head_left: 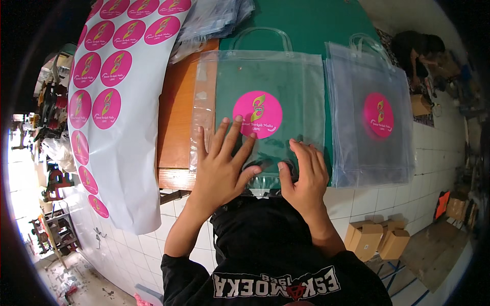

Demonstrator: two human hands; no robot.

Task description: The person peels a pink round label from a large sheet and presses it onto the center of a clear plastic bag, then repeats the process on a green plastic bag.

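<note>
A clear plastic bag (pixel 301 76) with a looped handle lies flat in front of me, its handle pointing away. On its middle is a round pink sticker (pixel 270 104). My left hand (pixel 222 166) lies spread on the bag, its fingertips on the sticker's lower left edge. Over the bag's lower right part is my right hand (pixel 305 178), fingers apart and holding nothing. At the right sits a stack of clear bags (pixel 352 158), the top one bearing a pink sticker (pixel 378 116). A white sticker sheet (pixel 132 173) with several round pink stickers hangs at the left.
The table has a green top (pixel 316 20) and a brown wooden part (pixel 176 112) at the left. More clear bags (pixel 209 20) are heaped at the far side. Another person (pixel 421 48) bends at the far right. Cardboard boxes (pixel 363 239) stand on the tiled floor.
</note>
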